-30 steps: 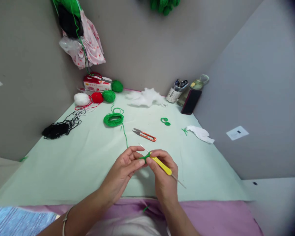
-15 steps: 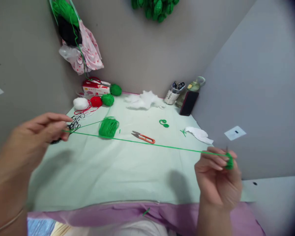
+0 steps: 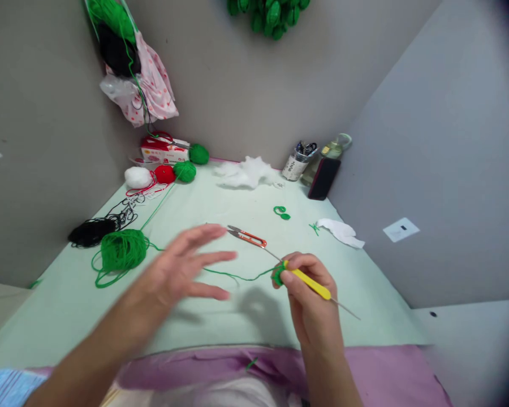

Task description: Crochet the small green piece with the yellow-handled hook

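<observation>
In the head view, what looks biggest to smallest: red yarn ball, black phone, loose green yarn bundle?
1. Loose green yarn bundle
2. Black phone
3. Red yarn ball

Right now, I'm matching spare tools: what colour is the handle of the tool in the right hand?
The handle is yellow, seen in the head view.

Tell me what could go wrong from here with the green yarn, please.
The loose bundle of green yarn lies right beside the tangled black yarn, so pulling could snag the two.

The open left hand appears close to the pointed orange-handled metal snips; it might brush against them.

The right hand holds a yellow-handled metal hook and a small green yarn piece; a tug on the slack green strand could loosen it.
</observation>
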Demonstrator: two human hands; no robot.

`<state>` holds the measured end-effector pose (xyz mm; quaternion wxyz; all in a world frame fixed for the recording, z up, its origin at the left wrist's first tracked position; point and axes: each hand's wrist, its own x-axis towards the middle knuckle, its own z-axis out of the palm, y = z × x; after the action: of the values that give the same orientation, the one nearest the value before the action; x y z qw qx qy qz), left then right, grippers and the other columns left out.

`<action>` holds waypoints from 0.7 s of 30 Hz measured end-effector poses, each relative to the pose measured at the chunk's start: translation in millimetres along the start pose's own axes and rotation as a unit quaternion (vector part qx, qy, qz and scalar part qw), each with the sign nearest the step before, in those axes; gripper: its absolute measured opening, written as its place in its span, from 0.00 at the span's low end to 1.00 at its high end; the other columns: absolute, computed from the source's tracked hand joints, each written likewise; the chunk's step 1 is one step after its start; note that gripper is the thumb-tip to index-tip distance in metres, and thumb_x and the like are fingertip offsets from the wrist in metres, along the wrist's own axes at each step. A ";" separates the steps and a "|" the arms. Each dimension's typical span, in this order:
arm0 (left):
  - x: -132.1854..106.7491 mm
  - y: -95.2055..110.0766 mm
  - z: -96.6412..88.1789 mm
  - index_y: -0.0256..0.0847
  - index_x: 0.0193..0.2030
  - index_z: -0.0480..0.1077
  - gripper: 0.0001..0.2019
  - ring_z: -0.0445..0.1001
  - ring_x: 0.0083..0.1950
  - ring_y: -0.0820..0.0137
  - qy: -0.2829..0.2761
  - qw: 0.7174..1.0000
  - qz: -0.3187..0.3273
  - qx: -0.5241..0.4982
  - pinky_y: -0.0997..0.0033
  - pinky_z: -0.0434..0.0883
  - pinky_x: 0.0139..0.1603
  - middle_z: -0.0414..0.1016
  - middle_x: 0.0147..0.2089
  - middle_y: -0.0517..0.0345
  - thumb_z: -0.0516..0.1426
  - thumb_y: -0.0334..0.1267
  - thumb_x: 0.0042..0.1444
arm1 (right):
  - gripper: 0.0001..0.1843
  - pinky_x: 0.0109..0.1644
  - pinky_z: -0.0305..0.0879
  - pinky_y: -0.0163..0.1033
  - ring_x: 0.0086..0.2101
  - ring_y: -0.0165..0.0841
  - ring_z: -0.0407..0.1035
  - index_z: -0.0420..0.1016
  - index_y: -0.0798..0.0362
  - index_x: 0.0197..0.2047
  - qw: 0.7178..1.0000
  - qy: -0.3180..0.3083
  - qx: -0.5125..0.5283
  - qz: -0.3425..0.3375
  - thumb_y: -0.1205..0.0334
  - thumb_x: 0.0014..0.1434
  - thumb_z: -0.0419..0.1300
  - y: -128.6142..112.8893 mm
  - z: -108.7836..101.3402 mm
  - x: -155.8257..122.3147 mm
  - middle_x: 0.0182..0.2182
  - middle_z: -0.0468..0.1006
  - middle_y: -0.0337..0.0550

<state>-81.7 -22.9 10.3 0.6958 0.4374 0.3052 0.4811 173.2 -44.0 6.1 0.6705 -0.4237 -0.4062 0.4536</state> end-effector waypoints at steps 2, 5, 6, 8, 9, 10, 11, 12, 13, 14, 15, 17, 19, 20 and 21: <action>8.1 -8.9 43.5 0.56 0.71 0.72 0.33 0.60 0.78 0.34 -0.037 0.998 -0.016 -0.054 0.43 0.81 0.57 0.56 0.82 0.45 0.67 0.60 0.60 | 0.10 0.32 0.69 0.35 0.28 0.29 0.72 0.80 0.49 0.32 1.000 -0.013 -0.001 -0.005 0.62 0.53 0.77 2.9 11.3 -5.5 0.29 0.76 0.36; 28.8 -8.7 76.4 0.54 0.67 0.75 0.29 0.59 0.80 0.44 0.001 0.990 0.006 -0.138 0.42 0.73 0.68 0.64 0.79 0.47 0.60 0.64 0.65 | 0.09 0.33 0.69 0.34 0.28 0.28 0.71 0.81 0.48 0.33 0.999 -0.030 0.006 -0.016 0.62 0.55 0.77 6.7 20.2 -12.3 0.30 0.77 0.36; 35.8 -7.2 79.3 0.50 0.60 0.79 0.26 0.61 0.79 0.46 0.029 0.985 0.022 -0.168 0.41 0.71 0.70 0.71 0.74 0.47 0.57 0.64 0.68 | 0.08 0.33 0.69 0.34 0.29 0.28 0.71 0.81 0.48 0.34 0.999 -0.031 0.009 -0.021 0.63 0.55 0.77 8.1 21.1 -13.9 0.30 0.77 0.35; 45.9 -7.1 77.0 0.45 0.36 0.81 0.27 0.65 0.77 0.50 0.087 0.977 0.079 -0.179 0.41 0.64 0.75 0.83 0.60 0.49 0.51 0.62 0.72 | 0.08 0.33 0.68 0.33 0.29 0.27 0.71 0.82 0.48 0.33 0.999 -0.021 0.013 -0.033 0.64 0.55 0.77 11.0 20.4 -15.7 0.30 0.78 0.35; 48.2 -9.7 73.4 0.45 0.25 0.76 0.31 0.66 0.77 0.52 0.095 0.979 0.115 -0.137 0.42 0.60 0.77 0.86 0.55 0.51 0.50 0.61 0.73 | 0.08 0.33 0.68 0.33 0.30 0.27 0.71 0.82 0.48 0.34 0.999 -0.011 0.014 -0.040 0.64 0.55 0.77 12.5 19.2 -16.0 0.30 0.78 0.35; 48.6 -14.2 69.4 0.45 0.20 0.72 0.34 0.65 0.77 0.53 0.094 0.982 0.151 -0.060 0.44 0.53 0.80 0.87 0.53 0.52 0.49 0.60 0.74 | 0.08 0.33 0.68 0.33 0.30 0.27 0.71 0.82 0.47 0.34 0.999 0.000 0.012 -0.049 0.64 0.56 0.77 13.8 17.6 -15.9 0.31 0.78 0.35; 47.3 -20.2 65.5 0.46 0.19 0.72 0.35 0.63 0.78 0.54 0.083 0.976 0.193 0.048 0.46 0.46 0.82 0.87 0.53 0.53 0.49 0.60 0.74 | 0.08 0.34 0.68 0.33 0.31 0.28 0.72 0.82 0.47 0.34 0.998 0.008 0.007 -0.058 0.64 0.56 0.76 15.0 16.0 -15.7 0.31 0.78 0.36; 44.8 -27.0 62.4 0.47 0.21 0.77 0.33 0.60 0.80 0.53 0.054 0.961 0.220 0.157 0.46 0.39 0.83 0.86 0.55 0.52 0.50 0.60 0.74 | 0.07 0.34 0.69 0.33 0.32 0.28 0.72 0.82 0.47 0.35 0.998 0.014 0.000 -0.068 0.64 0.57 0.76 16.0 14.6 -15.3 0.32 0.78 0.36; 41.6 -33.8 60.5 0.48 0.27 0.82 0.28 0.59 0.80 0.52 0.034 0.947 0.225 0.225 0.45 0.36 0.83 0.85 0.58 0.52 0.53 0.59 0.73 | 0.07 0.35 0.69 0.34 0.32 0.29 0.73 0.82 0.47 0.35 0.997 0.017 -0.010 -0.078 0.64 0.57 0.76 16.7 13.5 -14.9 0.33 0.79 0.36; 38.2 -39.9 59.9 0.48 0.36 0.85 0.21 0.61 0.78 0.51 0.026 0.943 0.215 0.253 0.45 0.42 0.82 0.84 0.60 0.52 0.58 0.57 0.71 | 0.06 0.36 0.69 0.35 0.33 0.29 0.73 0.82 0.47 0.36 0.996 0.018 -0.022 -0.088 0.64 0.58 0.75 17.1 13.0 -14.6 0.33 0.79 0.37; 35.1 -44.9 60.6 0.49 0.44 0.86 0.15 0.66 0.74 0.51 0.017 0.950 0.185 0.251 0.46 0.53 0.79 0.83 0.60 0.51 0.62 0.54 0.68 | 0.06 0.36 0.69 0.35 0.34 0.30 0.74 0.82 0.47 0.37 0.994 0.018 -0.036 -0.097 0.64 0.59 0.75 17.2 12.9 -14.3 0.34 0.79 0.37; 30.6 -50.7 64.9 0.49 0.54 0.84 0.15 0.76 0.58 0.57 0.020 0.979 0.095 0.178 0.56 0.72 0.62 0.83 0.51 0.53 0.68 0.49 0.63 | 0.05 0.37 0.69 0.36 0.34 0.31 0.74 0.82 0.47 0.37 0.991 0.019 -0.066 -0.115 0.65 0.61 0.73 16.7 14.0 -14.5 0.33 0.80 0.37; 28.9 -52.0 71.0 0.48 0.55 0.83 0.17 0.76 0.42 0.68 0.035 0.996 0.013 0.078 0.70 0.75 0.42 0.78 0.41 0.58 0.70 0.46 0.61 | 0.05 0.36 0.69 0.36 0.34 0.31 0.75 0.82 0.47 0.38 0.986 0.016 -0.101 -0.132 0.67 0.62 0.71 16.1 15.3 -15.2 0.33 0.80 0.37; 28.8 -51.8 73.9 0.47 0.55 0.83 0.17 0.74 0.36 0.72 0.044 0.998 -0.014 0.034 0.74 0.72 0.34 0.76 0.38 0.60 0.70 0.45 0.61 | 0.05 0.36 0.69 0.36 0.34 0.31 0.75 0.82 0.47 0.39 0.983 0.012 -0.120 -0.139 0.67 0.63 0.70 16.0 15.6 -15.7 0.33 0.80 0.37; 29.1 -51.5 76.5 0.47 0.56 0.82 0.18 0.71 0.32 0.75 0.050 0.998 -0.032 -0.002 0.77 0.69 0.29 0.74 0.37 0.61 0.71 0.44 0.60 | 0.05 0.36 0.70 0.36 0.34 0.31 0.76 0.82 0.46 0.39 0.980 0.009 -0.138 -0.146 0.67 0.64 0.69 16.3 15.4 -16.2 0.34 0.81 0.38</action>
<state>13.9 -27.7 -3.3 0.6957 0.4011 0.3529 0.4803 150.3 -52.6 -7.0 0.6682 -0.4521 -0.5165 0.2869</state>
